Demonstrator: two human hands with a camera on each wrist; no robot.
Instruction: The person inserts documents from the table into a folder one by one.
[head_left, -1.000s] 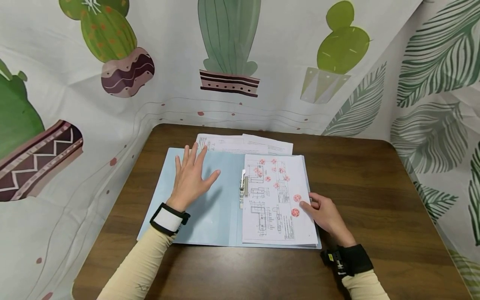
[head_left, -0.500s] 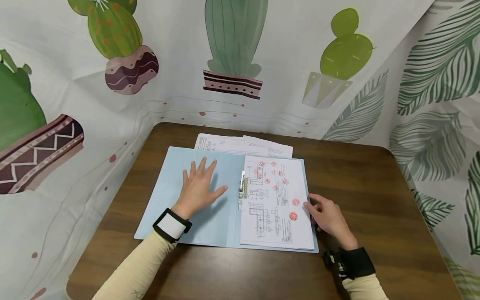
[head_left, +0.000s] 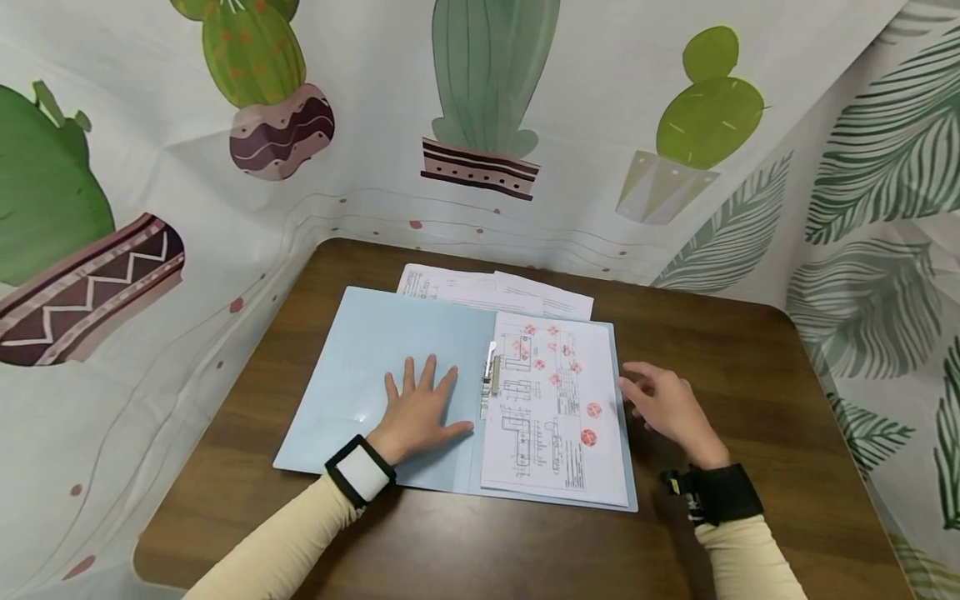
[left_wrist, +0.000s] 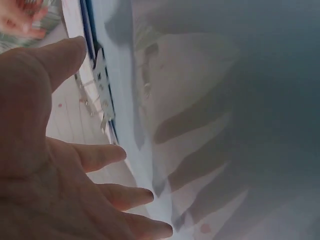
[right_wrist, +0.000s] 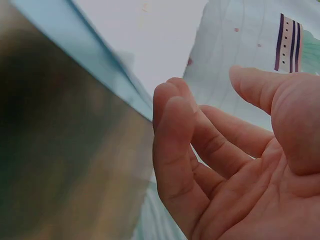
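A light blue folder [head_left: 367, 350] lies spread flat on the table. Its right side bears a stack of white sheets [head_left: 540, 433] printed with line drawings and red round stamps. Along the fold sits a metal clip [head_left: 491, 375], also visible in the left wrist view. My left hand [head_left: 420, 417], fingers spread wide and straight, is over the lower part of the folder's left cover; its reflection shows on the glossy cover [left_wrist: 280, 115]. Beside the folder's right edge is my right hand [head_left: 671, 408], fingers loosely bent, thumb apart and nothing between them in the right wrist view [right_wrist: 210, 145].
More printed papers [head_left: 517, 292] stick out behind the folder's top edge. The brown wooden table [head_left: 750, 367] has rounded far corners. A white cloth [head_left: 375, 150] with cactus and leaf prints hangs behind and beside it.
My left hand has moved down the left cover toward the front edge. The right hand has left the edge of the sheets and shifted slightly right. The head view has tilted slightly.
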